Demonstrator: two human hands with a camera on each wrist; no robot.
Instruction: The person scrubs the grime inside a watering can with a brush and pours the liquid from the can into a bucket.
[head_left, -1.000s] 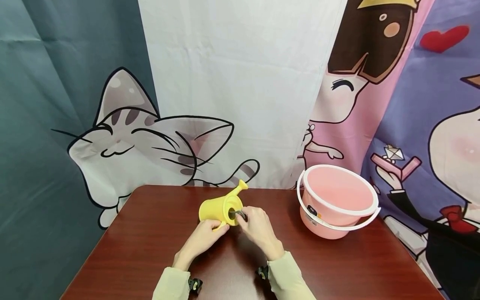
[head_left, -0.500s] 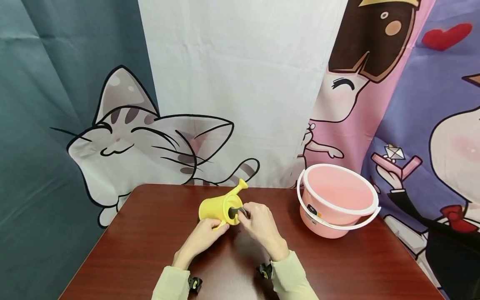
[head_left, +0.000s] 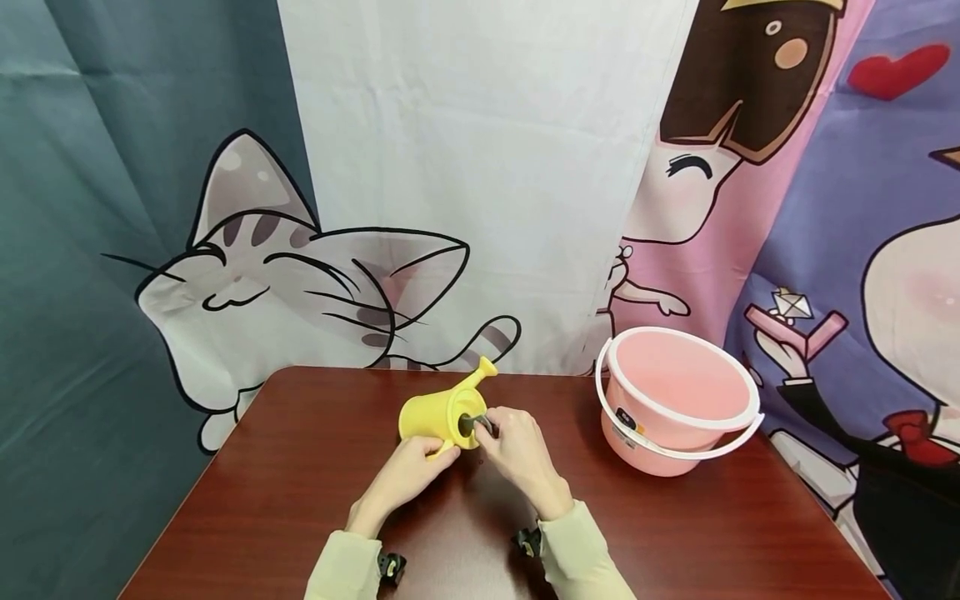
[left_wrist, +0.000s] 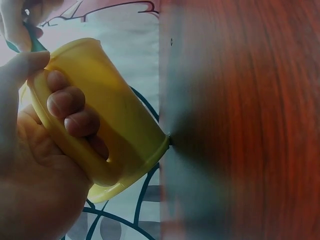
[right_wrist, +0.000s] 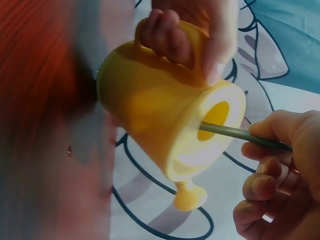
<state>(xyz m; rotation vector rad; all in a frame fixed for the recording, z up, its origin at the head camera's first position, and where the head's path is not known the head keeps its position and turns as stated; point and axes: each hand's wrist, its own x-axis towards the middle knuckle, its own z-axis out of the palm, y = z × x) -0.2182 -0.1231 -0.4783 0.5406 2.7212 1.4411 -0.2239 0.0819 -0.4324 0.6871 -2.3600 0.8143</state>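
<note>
A yellow toy watering can point(head_left: 429, 417) is tipped on its side above the table, its spout point(head_left: 477, 374) pointing up and to the right. My left hand point(head_left: 405, 477) grips the can's handle, fingers curled through the loop and thumb near the rim, as the left wrist view shows around the handle point(left_wrist: 75, 155). My right hand point(head_left: 521, 454) pinches a slim dark-green tool point(right_wrist: 239, 133) between thumb and fingers. The tool's far end goes through the round opening point(right_wrist: 220, 111) in the can's top; its tip is hidden, so its kind is unclear.
Two pink basins or buckets with white rims and handles, seemingly nested, form a stack point(head_left: 652, 454) at the table's right back. The brown wooden table point(head_left: 285, 500) ends at a printed cloth backdrop point(head_left: 480, 167). Dark camera mounts sit at both wrists.
My right hand has shifted slightly up and back down, the tool moving a little in the can's opening. My left hand and the watering can stay almost still.
</note>
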